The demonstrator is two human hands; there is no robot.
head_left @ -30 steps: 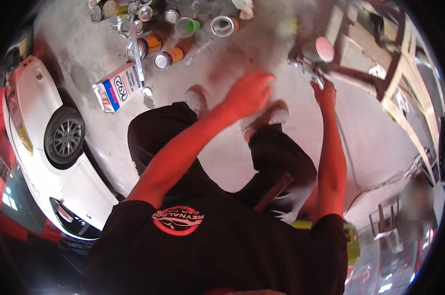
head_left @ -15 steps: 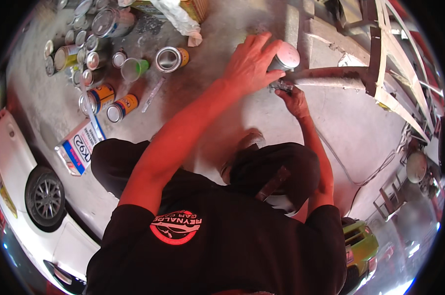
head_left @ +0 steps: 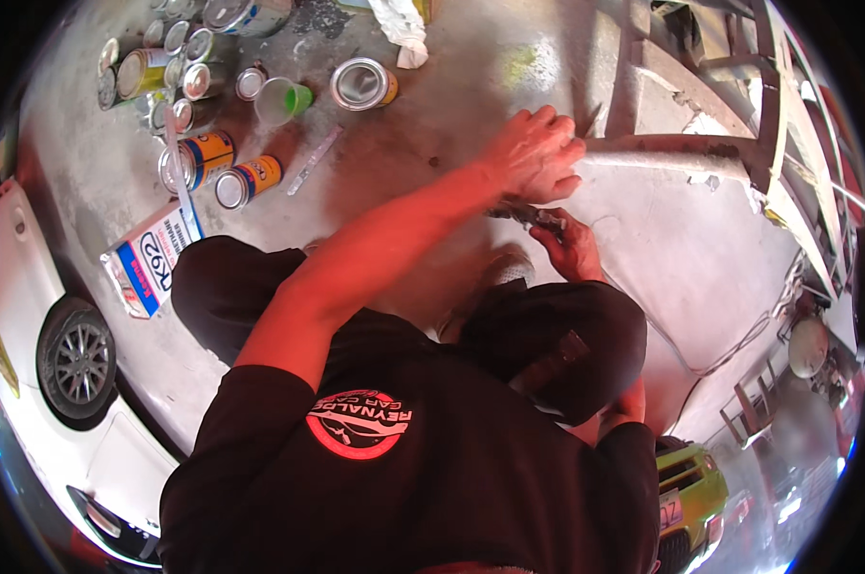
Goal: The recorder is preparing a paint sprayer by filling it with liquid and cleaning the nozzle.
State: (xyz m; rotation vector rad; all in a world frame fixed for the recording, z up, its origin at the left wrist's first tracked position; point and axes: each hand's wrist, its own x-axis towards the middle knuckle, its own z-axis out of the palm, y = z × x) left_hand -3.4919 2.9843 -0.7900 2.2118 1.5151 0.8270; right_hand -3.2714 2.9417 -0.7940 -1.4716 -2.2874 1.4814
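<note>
My right hand (head_left: 574, 247) is wrapped round a dark metal spray gun (head_left: 528, 214), low in front of my knees. My left hand (head_left: 536, 158) is just above and beyond the gun. Its fingers are curled closed, and whatever they hold is hidden beneath them. The gun's cup does not show. A thin hose (head_left: 657, 330) runs over the floor to the right of my right hand.
At the left are several paint cans (head_left: 208, 158), an open can (head_left: 360, 86), a clear cup (head_left: 277, 101), a flat stick (head_left: 315, 160) and a rectangular tin (head_left: 150, 258). A frame (head_left: 681, 153) stands ahead right. A white car (head_left: 117, 459) and a green vehicle (head_left: 690, 493) are near.
Both hands have come nearer to me and lower. The round cup with the pinkish top, earlier beside my left hand, is no longer visible. The gun now shows more of its length.
</note>
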